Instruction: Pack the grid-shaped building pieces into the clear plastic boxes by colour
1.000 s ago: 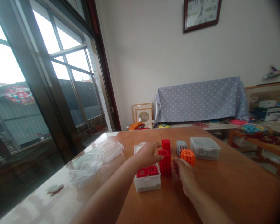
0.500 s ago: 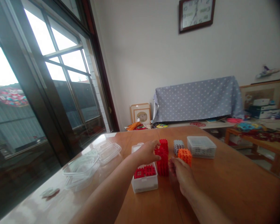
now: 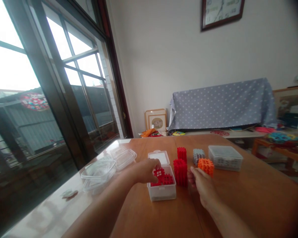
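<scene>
My left hand [image 3: 146, 171] reaches over a clear plastic box [image 3: 163, 194], its fingers closed on a red building block piece [image 3: 159, 173] that looks like a square lattice with notched edges. More red block pieces [image 3: 168, 179] lie in that box, whose lid [image 3: 159, 157] is folded open at the back. Right of the box rises a tall stack of red blocks [image 3: 180, 175], with a second red stack [image 3: 181, 153] behind it. My right hand [image 3: 200, 184] has its fingers curled together, close to the tall stack and in front of an orange stack [image 3: 205, 166]; whatever they hold is hidden.
A grey stack [image 3: 198, 156] and a closed clear box [image 3: 225, 158] stand at the back right. Empty clear containers [image 3: 98, 173] and a small pale object [image 3: 69, 194] are on the table's left. A large window [image 3: 86, 82] runs along the left side.
My left hand has moved from the red stacks left and down to the open box, and now pinches a red piece there. The right hand stays beside the tall stack. The view has turned slightly left.
</scene>
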{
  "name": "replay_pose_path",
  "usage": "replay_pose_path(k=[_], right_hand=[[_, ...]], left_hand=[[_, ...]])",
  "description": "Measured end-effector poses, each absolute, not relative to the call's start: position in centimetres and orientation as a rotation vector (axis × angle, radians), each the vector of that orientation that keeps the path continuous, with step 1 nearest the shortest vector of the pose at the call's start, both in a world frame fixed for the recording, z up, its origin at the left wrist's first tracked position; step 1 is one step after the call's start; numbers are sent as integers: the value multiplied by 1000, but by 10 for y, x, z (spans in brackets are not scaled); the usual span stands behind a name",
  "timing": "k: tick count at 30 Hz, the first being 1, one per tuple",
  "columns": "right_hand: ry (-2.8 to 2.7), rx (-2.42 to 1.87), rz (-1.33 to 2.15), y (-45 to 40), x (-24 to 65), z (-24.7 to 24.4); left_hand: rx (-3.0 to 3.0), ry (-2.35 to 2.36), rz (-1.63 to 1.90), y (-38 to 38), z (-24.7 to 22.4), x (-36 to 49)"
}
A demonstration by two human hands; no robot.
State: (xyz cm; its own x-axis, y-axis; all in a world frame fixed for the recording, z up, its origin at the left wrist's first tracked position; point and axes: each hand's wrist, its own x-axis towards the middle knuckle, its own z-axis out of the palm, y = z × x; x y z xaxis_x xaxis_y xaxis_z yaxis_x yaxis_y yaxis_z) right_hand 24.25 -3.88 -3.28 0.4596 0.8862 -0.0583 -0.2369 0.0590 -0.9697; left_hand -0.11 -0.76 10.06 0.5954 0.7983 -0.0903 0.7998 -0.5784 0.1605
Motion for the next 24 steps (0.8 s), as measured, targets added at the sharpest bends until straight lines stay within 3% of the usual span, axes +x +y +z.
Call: replay_pose_path(k=[10,24], right_hand=[[-741,-1248,985,-32,249,-46],[-740,-1233,991,-33,249,-45]], left_hand=[[2776,1306,-360,2,87,3],[2830,1347,-476,2,85,15]])
